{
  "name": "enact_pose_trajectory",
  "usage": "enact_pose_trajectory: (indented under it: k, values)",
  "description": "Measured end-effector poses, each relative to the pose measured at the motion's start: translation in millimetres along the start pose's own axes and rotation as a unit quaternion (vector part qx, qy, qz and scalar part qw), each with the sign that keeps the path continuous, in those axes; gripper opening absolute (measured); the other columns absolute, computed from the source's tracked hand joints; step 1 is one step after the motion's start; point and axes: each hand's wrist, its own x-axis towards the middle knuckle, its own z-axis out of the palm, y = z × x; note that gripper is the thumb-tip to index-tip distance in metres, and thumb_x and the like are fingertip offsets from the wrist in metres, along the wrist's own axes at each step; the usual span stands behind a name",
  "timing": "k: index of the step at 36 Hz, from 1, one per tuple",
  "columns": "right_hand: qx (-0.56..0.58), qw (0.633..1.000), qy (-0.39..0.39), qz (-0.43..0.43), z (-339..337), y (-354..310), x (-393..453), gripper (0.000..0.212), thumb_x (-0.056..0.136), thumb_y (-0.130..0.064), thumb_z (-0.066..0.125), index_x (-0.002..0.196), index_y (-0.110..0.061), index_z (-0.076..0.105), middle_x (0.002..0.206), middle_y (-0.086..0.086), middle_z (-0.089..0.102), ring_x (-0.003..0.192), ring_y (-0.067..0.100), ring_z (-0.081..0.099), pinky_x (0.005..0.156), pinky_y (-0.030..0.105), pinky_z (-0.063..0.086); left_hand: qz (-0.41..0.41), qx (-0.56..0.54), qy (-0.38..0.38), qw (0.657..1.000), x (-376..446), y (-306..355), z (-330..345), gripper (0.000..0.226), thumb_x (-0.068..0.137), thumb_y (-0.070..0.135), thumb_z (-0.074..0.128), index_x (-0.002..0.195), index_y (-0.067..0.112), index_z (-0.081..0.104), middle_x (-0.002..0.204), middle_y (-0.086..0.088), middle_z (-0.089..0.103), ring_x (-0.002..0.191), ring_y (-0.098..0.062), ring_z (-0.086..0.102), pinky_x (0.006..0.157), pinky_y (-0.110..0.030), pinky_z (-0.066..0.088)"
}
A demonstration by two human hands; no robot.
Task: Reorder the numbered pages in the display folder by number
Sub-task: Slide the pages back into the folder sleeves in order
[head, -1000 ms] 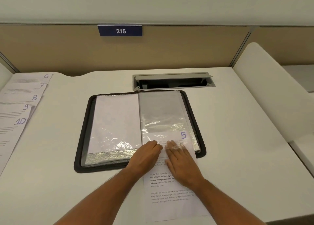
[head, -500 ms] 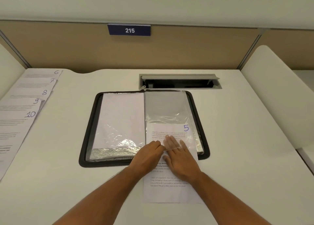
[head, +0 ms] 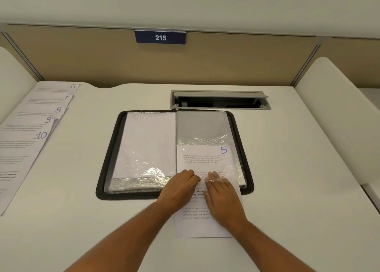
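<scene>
Pages 6 to 10 [head: 39, 123] lie fanned at my far left on the surface [head: 287, 169]. The display folder [head: 174, 154] lies open in the middle. My left hand [head: 178, 189] pinches the sleeve's edge, fingers curled; my right hand [head: 223, 197] lies flat, fingers together, on page 5 [head: 202, 160], half inside the right sleeve.

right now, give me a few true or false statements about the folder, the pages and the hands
1. Page 5 sits partly inside a clear sleeve on the folder's right side. True.
2. The left hand is holding page 10. False: page 10 lies untouched at the desk's left edge.
3. The right hand lies on page 5. True.
4. The folder is zipped shut. False: it lies open.
</scene>
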Motion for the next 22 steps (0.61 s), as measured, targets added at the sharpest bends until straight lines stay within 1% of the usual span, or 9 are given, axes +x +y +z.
enact_pose_trajectory:
  k: [2, 4, 7, 10, 14, 16, 19, 20, 22]
  values:
    - [-0.008, 0.998, 0.044, -0.032, 2.1, -1.1, -13.3, 0.045, 0.107, -0.031, 0.042, 0.133, -0.004, 0.066, 0.143, 0.014, 0.06, 0.138, 0.027, 0.053, 0.114, 0.047, 0.043, 0.003, 0.0, 0.002, 1.0, -0.3, 0.8, -0.3, 0.023, 0.083, 0.018, 0.08, 0.103, 0.018, 0.07, 0.088, 0.003, 0.063, 0.073, -0.014, 0.058, 0.06, -0.024, 0.049]
    - [-0.014, 0.997, 0.05, -0.055, 4.9, -1.6, -23.6, 0.043, 0.107, -0.03, 0.044, 0.134, -0.004, 0.065, 0.145, 0.013, 0.058, 0.14, 0.026, 0.05, 0.114, 0.047, 0.041, 0.005, -0.003, 0.005, 1.0, -0.3, 1.8, -0.9, 0.025, 0.081, 0.019, 0.082, 0.103, 0.017, 0.071, 0.088, 0.003, 0.065, 0.073, -0.014, 0.06, 0.061, -0.023, 0.049]
    - [-0.005, 0.999, -0.001, -0.05, 6.3, -2.0, -31.0, 0.049, 0.107, -0.034, 0.041, 0.145, -0.006, 0.055, 0.154, 0.011, 0.048, 0.146, 0.024, 0.042, 0.118, 0.044, 0.032, 0.008, -0.008, 0.013, 1.0, 0.0, 2.4, -0.5, 0.026, 0.081, 0.019, 0.083, 0.104, 0.015, 0.072, 0.088, 0.001, 0.066, 0.074, -0.015, 0.061, 0.061, -0.023, 0.049]
    - [-0.003, 0.997, -0.067, -0.028, 4.4, -1.0, -26.9, 0.057, 0.11, -0.039, 0.026, 0.157, -0.008, 0.036, 0.165, 0.008, 0.031, 0.154, 0.021, 0.026, 0.121, 0.043, 0.022, 0.007, -0.01, 0.01, 1.0, -0.3, 2.2, 1.1, 0.024, 0.084, 0.021, 0.08, 0.105, 0.015, 0.07, 0.09, 0.0, 0.065, 0.075, -0.016, 0.061, 0.063, -0.024, 0.05]
    - [0.01, 0.992, -0.127, 0.004, 1.6, 0.8, -15.3, 0.062, 0.11, -0.047, 0.014, 0.161, -0.013, 0.022, 0.169, 0.003, 0.018, 0.157, 0.017, 0.015, 0.123, 0.04, 0.014, 0.006, -0.004, -0.001, 1.0, -0.2, 0.6, 3.3, 0.024, 0.083, 0.023, 0.079, 0.104, 0.017, 0.068, 0.091, 0.0, 0.064, 0.078, -0.016, 0.061, 0.064, -0.026, 0.052]
    - [0.009, 0.99, -0.138, 0.008, 0.6, 2.2, -7.4, 0.063, 0.11, -0.048, 0.012, 0.162, -0.014, 0.019, 0.17, 0.002, 0.014, 0.157, 0.017, 0.011, 0.124, 0.04, 0.012, 0.008, -0.001, -0.001, 1.0, 0.2, 0.1, 3.8, 0.021, 0.084, 0.02, 0.077, 0.103, 0.017, 0.068, 0.09, 0.0, 0.062, 0.077, -0.017, 0.059, 0.063, -0.026, 0.05]
    - [0.022, 0.99, -0.141, 0.014, -0.1, 3.5, 5.3, 0.068, 0.106, -0.055, 0.001, 0.164, -0.019, 0.005, 0.171, -0.003, -0.003, 0.157, 0.01, -0.007, 0.126, 0.037, 0.002, 0.008, -0.002, 0.007, 1.0, 0.5, -0.7, 4.6, 0.019, 0.086, 0.014, 0.074, 0.103, 0.016, 0.068, 0.088, 0.001, 0.061, 0.077, -0.018, 0.057, 0.062, -0.028, 0.05]
    - [0.03, 0.99, -0.14, 0.019, 0.1, 3.9, 9.5, 0.069, 0.105, -0.056, 0.0, 0.164, -0.021, 0.001, 0.17, -0.006, -0.008, 0.156, 0.009, -0.012, 0.127, 0.036, -0.002, 0.007, -0.002, 0.008, 1.0, 0.3, -1.2, 5.3, 0.019, 0.086, 0.012, 0.074, 0.104, 0.016, 0.068, 0.089, 0.0, 0.061, 0.077, -0.018, 0.057, 0.062, -0.029, 0.051]
    - [0.035, 0.99, -0.133, 0.027, -0.7, 4.3, 18.4, 0.068, 0.105, -0.055, 0.006, 0.164, -0.022, 0.0, 0.169, -0.008, -0.012, 0.155, 0.008, -0.015, 0.128, 0.035, -0.005, 0.003, -0.003, 0.005, 1.0, -0.1, -2.1, 6.5, 0.02, 0.086, 0.01, 0.072, 0.105, 0.016, 0.068, 0.09, 0.0, 0.061, 0.079, -0.019, 0.057, 0.064, -0.031, 0.052]
